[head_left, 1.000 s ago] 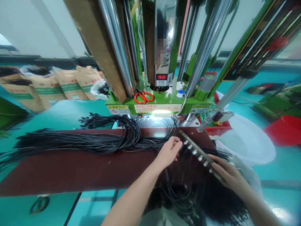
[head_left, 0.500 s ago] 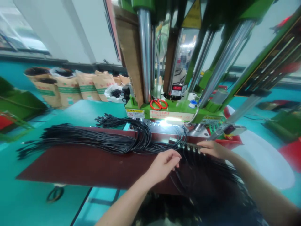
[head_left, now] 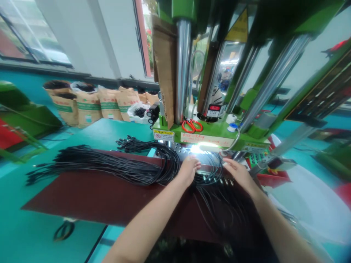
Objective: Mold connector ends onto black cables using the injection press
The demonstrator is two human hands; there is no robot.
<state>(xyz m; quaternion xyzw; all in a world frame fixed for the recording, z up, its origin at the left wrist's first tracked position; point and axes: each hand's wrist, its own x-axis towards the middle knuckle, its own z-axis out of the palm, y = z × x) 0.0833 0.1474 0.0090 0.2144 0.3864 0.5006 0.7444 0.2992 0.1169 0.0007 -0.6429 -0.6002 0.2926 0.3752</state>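
A thick bundle of black cables lies along a dark red board, its looped end beside my left hand. That hand has its fingers curled at the front of the lit press bed; what they hold, if anything, is too small to make out. My right hand is at the right end of the cable loops, fingers bent toward the bed, their grip unclear. Between and below the hands is a metal strip with a row of light connector ends. Loose black cables hang toward my lap.
The green press stands in front, with red-handled scissors and a blue-white spool on its ledge. A red tray is at the right, beside a large white round surface. Paper sacks stand behind left.
My left hand has moved forward to the press bed. My right hand has shifted left and forward, off the right part of the connector strip. The view has turned slightly left.
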